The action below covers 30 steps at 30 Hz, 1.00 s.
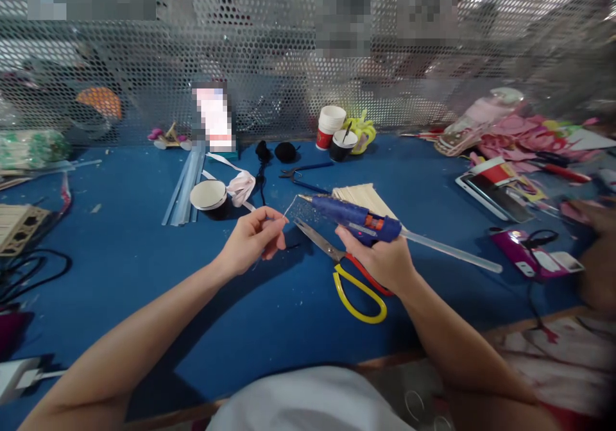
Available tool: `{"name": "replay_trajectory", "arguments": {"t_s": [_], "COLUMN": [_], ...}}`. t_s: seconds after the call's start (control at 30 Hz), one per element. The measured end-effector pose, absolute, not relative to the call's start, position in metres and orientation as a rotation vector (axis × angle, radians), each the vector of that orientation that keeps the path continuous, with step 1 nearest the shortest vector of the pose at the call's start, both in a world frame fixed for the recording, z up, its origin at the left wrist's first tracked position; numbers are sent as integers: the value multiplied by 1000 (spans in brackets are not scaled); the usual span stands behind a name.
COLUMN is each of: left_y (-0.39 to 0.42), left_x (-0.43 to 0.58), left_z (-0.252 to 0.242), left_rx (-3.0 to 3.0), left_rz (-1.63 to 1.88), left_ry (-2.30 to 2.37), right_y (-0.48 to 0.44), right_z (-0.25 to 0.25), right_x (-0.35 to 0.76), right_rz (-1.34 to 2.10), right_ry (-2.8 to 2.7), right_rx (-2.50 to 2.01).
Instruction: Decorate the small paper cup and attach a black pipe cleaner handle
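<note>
My right hand (385, 258) grips a blue hot glue gun (353, 216), its nozzle pointing left. A long clear glue stick (452, 251) sticks out of its back end. The fingertips of my left hand (260, 238) are pinched together just left of the nozzle. Between them and the nozzle tip runs a thin, pale strand (291, 206), which looks like a thread of glue. Below the gun lie scissors (332, 248) with one red and one yellow handle, partly hidden by my right hand. Behind the gun is a bundle of pale wooden sticks (360, 194).
Left of centre stand a paper cup (209, 200), a white ribbon (242, 187) and loose glue sticks (185, 184). Blue pliers (308, 171) and stacked cups (330, 126) are further back. A phone (500, 194) and a purple box (529, 251) lie right. A perforated metal screen (269, 52) closes the back.
</note>
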<state>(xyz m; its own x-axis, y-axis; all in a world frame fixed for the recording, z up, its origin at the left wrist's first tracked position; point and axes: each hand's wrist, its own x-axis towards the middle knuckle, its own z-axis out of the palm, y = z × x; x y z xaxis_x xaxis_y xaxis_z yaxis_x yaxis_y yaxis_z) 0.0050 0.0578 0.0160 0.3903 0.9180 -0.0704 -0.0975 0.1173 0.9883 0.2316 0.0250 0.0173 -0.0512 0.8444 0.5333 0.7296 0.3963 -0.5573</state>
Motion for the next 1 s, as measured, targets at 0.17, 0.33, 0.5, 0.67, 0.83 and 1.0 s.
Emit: {"name": "replay_trajectory", "arguments": {"t_s": [0.17,0.33,0.5,0.67,0.83,1.0], "left_y": [58,57,56,56,56,55], "left_x": [6,6,5,5,6,7], "left_z": [16,17,18,17,17,19], "left_rx": [1213,1204,1205,1205,1213,1205], "left_rz": [901,896,894,888,883,884], "left_ry": [871,873,873,866,862,872], "right_y": [28,29,30,30,29,29], "right_z": [8,1,6,14,17,13], "right_x": [241,245,245,243,242,243], "right_rz": [-17,-265,-755,-916,-981,-948], "right_ry": [-1994,-2127,-2286,-2309,-2301,-2284], "right_rx": [-1296,-1229,-1027,-998,-1005,-1015]}}
